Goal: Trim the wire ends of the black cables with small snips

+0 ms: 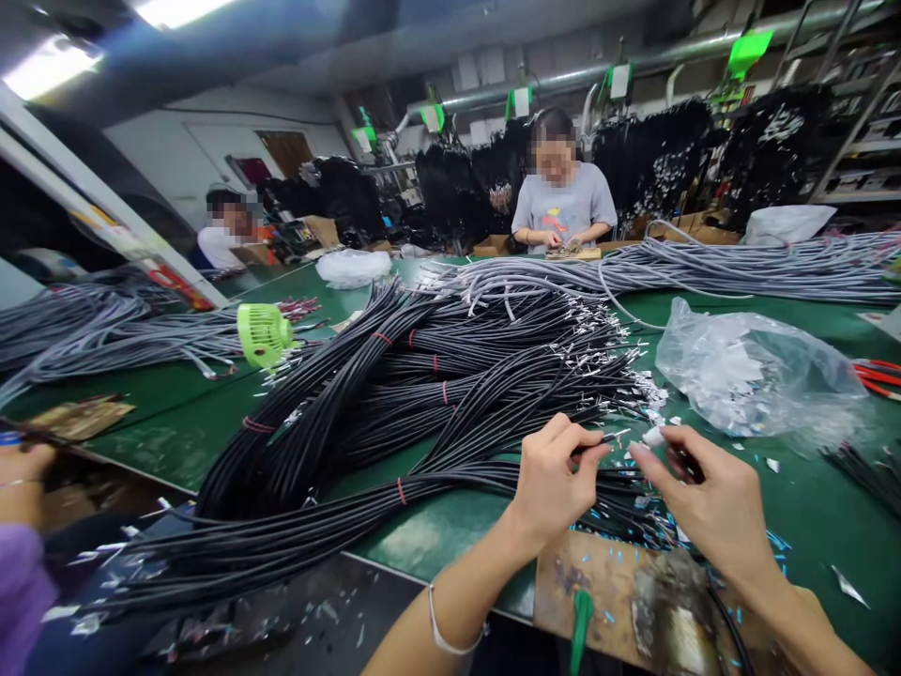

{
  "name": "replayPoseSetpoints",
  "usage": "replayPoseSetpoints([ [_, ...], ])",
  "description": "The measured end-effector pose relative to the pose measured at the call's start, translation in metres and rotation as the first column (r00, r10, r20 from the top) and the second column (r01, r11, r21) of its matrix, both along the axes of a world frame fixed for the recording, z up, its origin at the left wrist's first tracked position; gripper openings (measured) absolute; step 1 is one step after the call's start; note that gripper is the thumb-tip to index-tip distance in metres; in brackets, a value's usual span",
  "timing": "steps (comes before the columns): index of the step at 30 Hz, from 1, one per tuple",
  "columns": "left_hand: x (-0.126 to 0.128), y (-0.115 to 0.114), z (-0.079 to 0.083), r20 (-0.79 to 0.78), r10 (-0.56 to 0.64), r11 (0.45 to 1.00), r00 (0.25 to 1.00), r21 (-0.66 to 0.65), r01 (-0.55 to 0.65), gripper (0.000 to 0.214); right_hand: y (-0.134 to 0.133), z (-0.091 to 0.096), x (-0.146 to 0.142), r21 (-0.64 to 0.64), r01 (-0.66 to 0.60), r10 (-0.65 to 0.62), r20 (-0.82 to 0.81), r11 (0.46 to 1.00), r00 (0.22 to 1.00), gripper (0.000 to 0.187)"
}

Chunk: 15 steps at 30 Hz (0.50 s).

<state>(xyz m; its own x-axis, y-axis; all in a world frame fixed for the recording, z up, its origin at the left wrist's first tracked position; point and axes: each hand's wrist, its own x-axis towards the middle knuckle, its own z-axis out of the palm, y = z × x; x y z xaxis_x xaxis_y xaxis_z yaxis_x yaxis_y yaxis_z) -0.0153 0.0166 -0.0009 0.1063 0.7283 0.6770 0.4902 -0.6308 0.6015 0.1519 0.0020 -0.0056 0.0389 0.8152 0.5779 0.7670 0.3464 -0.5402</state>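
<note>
My left hand (556,479), with a white band at the wrist, pinches a black cable (592,445) near its stripped, pale end. Facing it, a small gap away, my right hand (714,488) is closed on a small white piece (654,437) at its fingertips; its exact kind is unclear. Bundles of black cables (450,422) tied with red bands spread to the left of my hands, their white ends pointing toward them. Below my hands, a wooden board (609,573) carries a dark metal fixture (672,601) and a green-handled tool (581,624).
A clear plastic bag (760,371) of white scraps lies at right, near red-handled pliers (879,376). Grey cables (704,263) cross the back of the green table (155,422). A green fan (264,335) stands left. Co-workers sit across the table; another person's arm (24,488) shows at far left.
</note>
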Motion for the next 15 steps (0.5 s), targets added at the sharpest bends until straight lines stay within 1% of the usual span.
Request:
replayPoseSetpoints([
  [1,0.0002,-0.0009,0.0003,0.007,0.01,1.0,1.0,0.016,-0.01,0.006,-0.0022,-0.0001,-0.0007,0.025,0.044,-0.047,0.095,0.999,0.994,0.036],
  [3,0.0006,-0.0023,0.0005,0.02,0.026,0.999,0.999,0.045,-0.027,0.007,-0.0064,-0.0005,-0.0033,0.096,0.09,-0.114,0.281,0.991,0.953,0.04],
  [5,0.0007,-0.0032,0.0007,0.033,0.031,0.998,0.999,0.052,-0.033,0.008,-0.0096,-0.0007,-0.0066,0.179,0.088,-0.155,0.407,0.98,0.9,0.035],
  [6,0.0007,-0.0035,0.0009,0.039,0.03,0.998,0.999,0.045,-0.032,0.008,-0.0107,-0.0005,-0.0079,0.218,0.079,-0.17,0.443,0.973,0.88,0.031],
  [9,0.0005,-0.0041,0.0025,0.054,0.02,1.0,0.998,0.005,-0.02,0.007,-0.0117,0.001,-0.0088,0.3,0.041,-0.189,0.481,0.953,0.856,0.027],
  [15,-0.0003,-0.0051,0.0053,0.102,-0.027,0.997,0.994,-0.075,0.035,0.008,-0.0101,0.0009,-0.0036,0.328,-0.007,-0.141,0.425,0.945,0.894,0.021],
])
